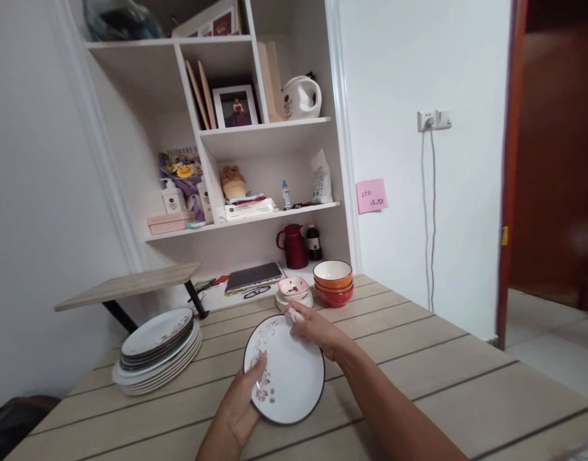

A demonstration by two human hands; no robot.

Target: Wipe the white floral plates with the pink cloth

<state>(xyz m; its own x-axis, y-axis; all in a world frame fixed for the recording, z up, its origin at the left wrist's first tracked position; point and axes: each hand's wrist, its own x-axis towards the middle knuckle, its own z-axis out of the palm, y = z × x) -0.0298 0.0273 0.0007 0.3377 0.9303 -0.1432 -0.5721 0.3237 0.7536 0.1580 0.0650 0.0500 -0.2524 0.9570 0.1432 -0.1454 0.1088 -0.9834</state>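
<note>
A white plate (294, 374) with a dark rim and brown floral print is held up tilted above the table. My left hand (243, 397) grips its left edge, thumb lying on the face and fingers hidden underneath. At the plate's top edge, my right hand (317, 330) is closed around a small pale pink cloth (294, 315), pressing it against the rim. To the left stands a stack of plates (157, 349), floral dark-rimmed ones above plain white ones. Beyond my right hand are small patterned dishes (294, 288) and stacked orange and red bowls (333, 285).
The slatted wooden table (418, 365) reaches the wall shelves (269, 134). A small raised wooden stand (130, 285) is at the left. Behind the bowls are a dark red jug (294, 246), a dark bottle (313, 242) and a black laptop-like slab (255, 276) with glasses (258, 292).
</note>
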